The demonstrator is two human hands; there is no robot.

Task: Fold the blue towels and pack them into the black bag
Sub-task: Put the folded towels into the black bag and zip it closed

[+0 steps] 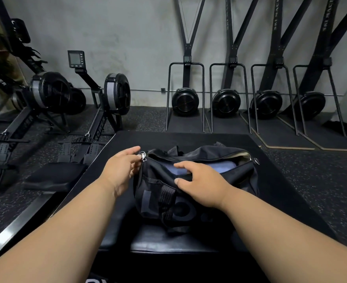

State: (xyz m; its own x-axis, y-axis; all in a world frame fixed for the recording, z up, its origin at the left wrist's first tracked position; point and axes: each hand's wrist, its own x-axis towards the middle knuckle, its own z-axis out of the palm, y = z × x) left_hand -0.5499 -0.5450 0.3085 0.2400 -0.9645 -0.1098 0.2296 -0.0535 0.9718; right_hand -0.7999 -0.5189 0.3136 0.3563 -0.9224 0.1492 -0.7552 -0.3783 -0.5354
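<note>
Inside, soft blue towels (199, 169) in slouchy black bag (189, 193).

A black bag (197, 186) was seen lying on a black padded bench (189, 244), its top zip open. Blue towels (219, 167) were seen inside the opening. The metal zip pull (142, 155) at the bag's left end was pinched by the left hand (122, 170). The near edge of the opening was gripped by the right hand (201, 182). Rowing machines (111, 94) were stood at left, ski machines (185, 101) along the grey wall
</note>
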